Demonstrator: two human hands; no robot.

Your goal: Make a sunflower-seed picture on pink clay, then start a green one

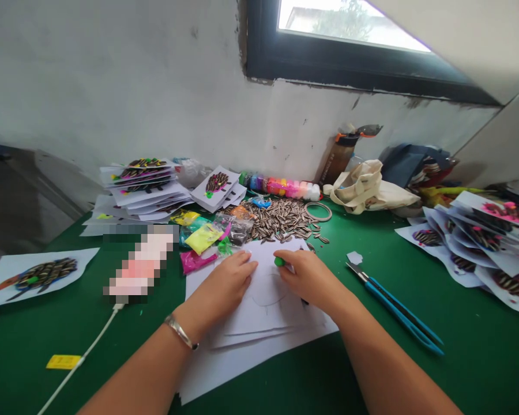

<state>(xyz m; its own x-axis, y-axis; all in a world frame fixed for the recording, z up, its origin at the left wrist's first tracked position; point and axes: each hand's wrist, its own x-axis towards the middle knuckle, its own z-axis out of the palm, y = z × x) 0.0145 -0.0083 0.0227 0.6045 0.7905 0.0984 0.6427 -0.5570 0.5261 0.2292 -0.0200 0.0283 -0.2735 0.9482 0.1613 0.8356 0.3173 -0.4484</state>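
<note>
A stack of white paper sheets [259, 346] lies before me, with a faint pencil outline of a rounded shape on the top sheet. My left hand [222, 282] rests on the left side of this paper, fingers stretched out and holding nothing. Between the thumb and fingertips of my right hand [311, 279] is a small green lump of clay [279, 261], just above the drawing. A dark object, partly hidden, shows under the right hand. Packets of coloured clay [204, 235] and a pile of striped sunflower seeds [281, 219] lie just beyond the paper.
Blue-handled scissors [398, 311] and a paper scrap [354, 257] lie to the right. Finished seed pictures are stacked at left [151, 196] and right [471, 236]. A bottle [339, 155], a cloth bag [367, 187] and clay tubs [281, 187] stand along the wall. A white cable [82, 360] crosses the left.
</note>
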